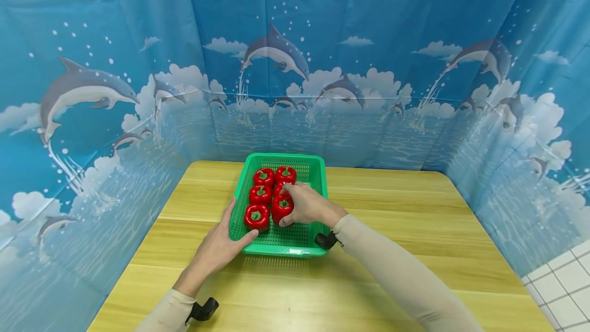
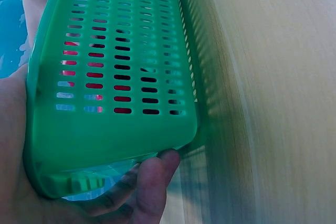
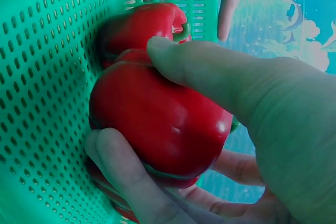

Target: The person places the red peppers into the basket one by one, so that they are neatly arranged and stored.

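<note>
Setting: a wooden table (image 1: 392, 270) fills the lower half of the head view, closed in on three sides by a blue dolphin-print curtain (image 1: 295, 55); a patch of white tiled floor (image 1: 560, 281) shows at the lower right corner.

Basket: a green perforated plastic basket (image 1: 304, 165) stands on the table at the centre of the head view, its long side running away from the person. In the left wrist view its slotted wall (image 2: 121, 66) fills the upper left, with red showing through some slots.

Peppers: red bell peppers with green stems lie in the left part of the basket in two rows. Plainly visible are the far pair (image 1: 274, 175), a middle one (image 1: 260, 194) and the near left one (image 1: 256, 217).

Held pepper: the near right red pepper (image 1: 280, 208) sits just beside the near left one, inside the basket, and is largely covered by the hand. The right wrist view shows it large and glossy (image 3: 157, 124) against the basket floor, with another pepper (image 3: 142, 24) touching it behind.

Right hand: the right hand (image 1: 308, 204) reaches into the basket from the lower right, its thumb (image 3: 205, 72) over the top of the held pepper and its fingers (image 3: 126, 177) curled under it, a firm grasp all round.

Left hand: the left hand (image 1: 220, 244) rests against the basket's near left corner. Its thumb lies over the rim toward the near left pepper, and the fingers (image 2: 152, 182) are wrapped under the basket's corner, holding it.

Sleeves: both forearms wear pale beige sleeves (image 1: 396, 265), each with a black strap fitting at the wrist (image 1: 325, 240).
</note>
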`<state>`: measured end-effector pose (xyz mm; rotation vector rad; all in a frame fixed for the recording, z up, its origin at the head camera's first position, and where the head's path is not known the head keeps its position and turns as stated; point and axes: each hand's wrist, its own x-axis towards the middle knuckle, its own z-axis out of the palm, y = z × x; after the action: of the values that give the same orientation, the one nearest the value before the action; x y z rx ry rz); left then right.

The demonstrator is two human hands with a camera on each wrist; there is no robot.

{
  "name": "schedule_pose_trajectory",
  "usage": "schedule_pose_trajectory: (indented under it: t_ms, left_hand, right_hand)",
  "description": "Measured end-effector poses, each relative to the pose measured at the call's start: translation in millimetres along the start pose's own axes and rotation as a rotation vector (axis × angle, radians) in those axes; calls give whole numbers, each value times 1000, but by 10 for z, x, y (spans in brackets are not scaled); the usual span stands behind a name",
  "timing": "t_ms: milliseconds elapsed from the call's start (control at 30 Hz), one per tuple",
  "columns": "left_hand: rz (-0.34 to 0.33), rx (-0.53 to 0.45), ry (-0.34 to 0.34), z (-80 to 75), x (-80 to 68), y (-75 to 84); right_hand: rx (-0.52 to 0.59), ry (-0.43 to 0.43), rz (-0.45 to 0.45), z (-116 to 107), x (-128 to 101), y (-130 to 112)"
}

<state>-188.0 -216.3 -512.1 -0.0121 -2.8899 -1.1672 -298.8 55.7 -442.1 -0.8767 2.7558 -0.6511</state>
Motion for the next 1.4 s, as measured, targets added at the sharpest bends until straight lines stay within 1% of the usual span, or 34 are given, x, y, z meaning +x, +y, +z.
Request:
schedule_pose_trajectory:
  t_ms: [267,733,1400]
  left_hand:
    - [9,-1,2,5,4,6]
    - [3,7,3,-6,-11,25]
    - [-1,7,-1,-13,-31,42]
  right_hand:
    - [8,-40,-3,0,38,57]
    - [26,-37,-40,5,48,106]
    - [44,-29,1,-43,-36,81]
